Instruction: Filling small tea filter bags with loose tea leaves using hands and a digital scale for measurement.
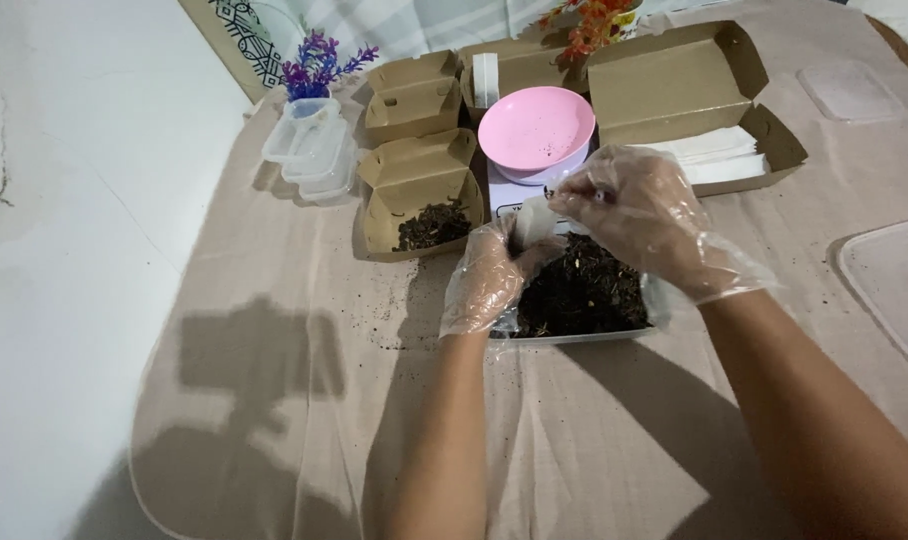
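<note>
Gloves of thin clear plastic cover both hands, which meet over a shallow tray point(654, 300) of dark soil point(584, 290) at the middle of the cloth-covered surface point(274, 400). The left hand point(489, 275) has its fingers closed around a small white pouch point(532, 222), held upright just above the soil's 11 o'clock corner. The right hand point(639, 215) pinches its fingers together at the pouch's top edge (what sits between them is too small to tell). At 12 o'clock from the tray stands a pink bowl point(536, 128) on a white scale point(504, 190). At 10 o'clock an open cardboard box point(414, 185) holds more soil, with a closed box point(412, 95) behind it and stacked clear containers point(314, 150) beside a purple plant point(319, 62). At 1 o'clock a large open box point(674, 85) holds white pouches point(714, 155).
</note>
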